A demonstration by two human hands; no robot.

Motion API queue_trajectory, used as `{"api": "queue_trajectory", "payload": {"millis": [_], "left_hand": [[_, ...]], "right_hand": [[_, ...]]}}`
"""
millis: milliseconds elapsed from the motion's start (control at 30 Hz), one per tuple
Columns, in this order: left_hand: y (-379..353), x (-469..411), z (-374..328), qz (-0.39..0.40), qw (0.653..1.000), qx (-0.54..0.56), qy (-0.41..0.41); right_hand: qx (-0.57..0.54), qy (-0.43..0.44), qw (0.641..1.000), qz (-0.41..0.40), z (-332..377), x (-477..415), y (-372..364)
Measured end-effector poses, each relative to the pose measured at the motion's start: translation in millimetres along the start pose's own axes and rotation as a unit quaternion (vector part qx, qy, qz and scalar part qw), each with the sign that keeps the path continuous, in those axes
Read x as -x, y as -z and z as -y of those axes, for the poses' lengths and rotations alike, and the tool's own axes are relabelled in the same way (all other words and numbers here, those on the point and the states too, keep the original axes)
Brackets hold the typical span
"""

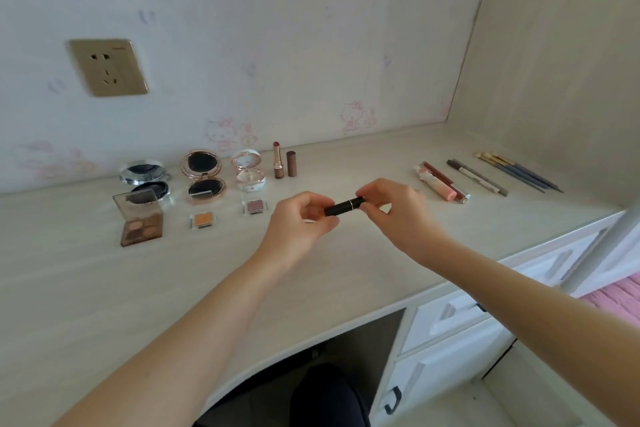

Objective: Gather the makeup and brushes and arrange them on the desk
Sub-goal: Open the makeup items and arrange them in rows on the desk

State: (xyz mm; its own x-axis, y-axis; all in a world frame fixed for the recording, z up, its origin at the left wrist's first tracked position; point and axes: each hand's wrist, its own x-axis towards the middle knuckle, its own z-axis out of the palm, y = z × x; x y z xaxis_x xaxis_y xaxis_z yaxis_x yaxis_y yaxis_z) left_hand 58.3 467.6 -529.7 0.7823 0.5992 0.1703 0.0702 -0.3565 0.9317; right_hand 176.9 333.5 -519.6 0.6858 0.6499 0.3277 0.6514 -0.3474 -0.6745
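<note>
Now both hands meet mid-frame just above the table (104,288): left hand (298,218) pinches the dark end of a black lipstick tube (344,206), right hand (391,206) grips the other end (tube lies approx. level). Compacts (204,173) and an open lipstick (278,160) line the upper left; brushes (512,172), pencils etc. sit upper right.

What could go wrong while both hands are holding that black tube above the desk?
The black tube is pinched only by fingertips of the left hand and right hand; if it slips, it could drop on the desk and roll.
The uncapped lipstick stands upright just behind the hands, its cap beside it; a careless reach could tip it and smear the desk.
</note>
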Motion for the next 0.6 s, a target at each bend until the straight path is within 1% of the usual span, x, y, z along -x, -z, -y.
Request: {"api": "queue_trajectory", "payload": {"millis": [167, 333, 467, 600], "left_hand": [[43.7, 24.5, 11.3, -0.028, 1.000, -0.013, -0.001], [79.0, 42.8, 19.4, -0.068, 0.997, 0.033, -0.004], [98.6, 46.6, 28.9, -0.095, 0.992, 0.076, 0.017], [110.7, 45.8, 38.7, -0.107, 0.990, 0.089, 0.033]], "right_hand": [[-0.017, 0.020, 0.999, 0.038, 33.4, 8.7, -33.0], [-0.036, 0.023, 0.995, 0.085, 62.2, 15.1, -69.9], [-0.064, 0.027, 0.991, 0.113, 80.8, 16.9, -93.1], [-0.034, 0.038, 0.991, 0.127, 91.1, 14.4, -109.8]]}}
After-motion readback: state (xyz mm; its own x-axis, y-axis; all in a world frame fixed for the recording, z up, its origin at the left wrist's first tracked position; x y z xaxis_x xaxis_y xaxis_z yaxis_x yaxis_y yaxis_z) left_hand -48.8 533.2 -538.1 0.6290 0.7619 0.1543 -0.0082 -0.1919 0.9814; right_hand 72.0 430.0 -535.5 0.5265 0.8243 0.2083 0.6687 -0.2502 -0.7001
